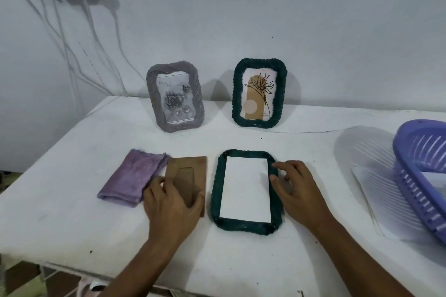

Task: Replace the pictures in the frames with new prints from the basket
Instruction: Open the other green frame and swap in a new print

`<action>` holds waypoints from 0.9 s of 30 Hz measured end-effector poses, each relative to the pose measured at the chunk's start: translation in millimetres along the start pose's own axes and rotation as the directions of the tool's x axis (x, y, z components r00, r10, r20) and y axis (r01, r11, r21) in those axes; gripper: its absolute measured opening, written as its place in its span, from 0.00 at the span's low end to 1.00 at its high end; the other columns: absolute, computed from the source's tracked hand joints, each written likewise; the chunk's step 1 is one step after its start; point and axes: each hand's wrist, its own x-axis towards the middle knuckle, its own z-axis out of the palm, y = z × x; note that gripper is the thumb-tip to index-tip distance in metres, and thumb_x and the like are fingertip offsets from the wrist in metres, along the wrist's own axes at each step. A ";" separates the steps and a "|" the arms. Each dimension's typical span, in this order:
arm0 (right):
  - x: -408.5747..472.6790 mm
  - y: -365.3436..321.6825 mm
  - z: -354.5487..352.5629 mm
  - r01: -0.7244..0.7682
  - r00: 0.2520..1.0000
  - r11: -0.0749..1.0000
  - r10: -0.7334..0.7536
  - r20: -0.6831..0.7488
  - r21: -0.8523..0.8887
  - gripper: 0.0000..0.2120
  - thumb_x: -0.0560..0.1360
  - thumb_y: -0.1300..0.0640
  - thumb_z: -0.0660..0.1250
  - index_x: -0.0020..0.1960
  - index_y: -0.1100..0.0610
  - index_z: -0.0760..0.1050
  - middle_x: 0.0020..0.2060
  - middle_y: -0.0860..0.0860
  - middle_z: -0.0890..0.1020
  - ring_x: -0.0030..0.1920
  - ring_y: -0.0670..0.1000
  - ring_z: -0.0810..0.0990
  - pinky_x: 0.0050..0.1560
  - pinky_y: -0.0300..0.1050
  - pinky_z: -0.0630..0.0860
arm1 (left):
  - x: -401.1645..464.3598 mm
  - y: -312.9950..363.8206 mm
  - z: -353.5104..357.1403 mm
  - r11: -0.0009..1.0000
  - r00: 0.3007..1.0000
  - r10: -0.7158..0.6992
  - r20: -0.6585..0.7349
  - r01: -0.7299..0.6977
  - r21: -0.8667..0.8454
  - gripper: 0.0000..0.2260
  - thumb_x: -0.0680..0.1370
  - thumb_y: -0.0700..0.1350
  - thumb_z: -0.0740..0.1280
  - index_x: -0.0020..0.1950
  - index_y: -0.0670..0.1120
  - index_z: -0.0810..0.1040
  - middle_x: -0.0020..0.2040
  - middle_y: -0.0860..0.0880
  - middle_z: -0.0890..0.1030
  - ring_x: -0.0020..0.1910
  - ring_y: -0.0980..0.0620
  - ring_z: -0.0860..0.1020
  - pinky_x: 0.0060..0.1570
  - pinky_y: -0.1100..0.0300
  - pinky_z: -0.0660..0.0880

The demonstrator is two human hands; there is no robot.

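A dark green woven frame (216, 190) lies face down on the table, and a white print (246, 188) rests in its opening, blank side up. My right hand (294, 188) touches the frame's right edge with fingers spread. A brown backing board (193, 167) with a stand flap lies left of the frame. My left hand (171, 202) rests on the board's lower part, fingers curled at its edges. At the back, a grey frame (175, 97) with a rose picture and a green frame (259, 93) with a flower drawing stand upright.
A folded purple cloth (131, 177) lies left of the board. A purple plastic basket (422, 176) stands at the right edge, with white sheets (371, 190) under and beside it. White cables (84, 55) hang down the wall at the left. The table's front edge is near me.
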 end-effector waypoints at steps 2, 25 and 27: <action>-1.1 1.8 0.2 0.006 1.000 1.000 -0.006 0.001 -0.002 0.14 0.76 0.49 0.64 0.60 0.51 0.74 0.53 0.45 0.73 0.51 0.48 0.74 0.55 0.46 0.75 | -4.2 -0.1 3.9 0.999 0.999 -0.031 -0.031 0.031 -0.030 0.36 0.68 0.67 0.59 0.59 0.37 0.74 0.61 0.38 0.71 0.60 0.39 0.67 0.56 0.45 0.68; -1.8 5.1 1.0 -0.008 0.999 0.998 0.011 -0.041 0.063 0.10 0.77 0.60 0.64 0.56 0.53 0.78 0.49 0.45 0.75 0.47 0.43 0.76 0.47 0.30 0.70 | -18.6 63.0 -19.5 0.928 0.999 -0.037 0.036 0.048 -0.369 0.23 0.72 0.57 0.70 0.61 0.45 0.74 0.63 0.49 0.72 0.64 0.46 0.66 0.64 0.49 0.65; -1.7 5.1 -0.2 -0.016 0.999 0.998 0.019 -0.042 0.063 0.11 0.77 0.62 0.63 0.56 0.54 0.78 0.48 0.46 0.76 0.45 0.42 0.76 0.45 0.27 0.69 | -25.6 77.7 -12.3 0.929 0.997 -0.024 0.070 0.049 -0.368 0.24 0.72 0.57 0.69 0.62 0.45 0.73 0.65 0.49 0.70 0.65 0.47 0.65 0.64 0.51 0.64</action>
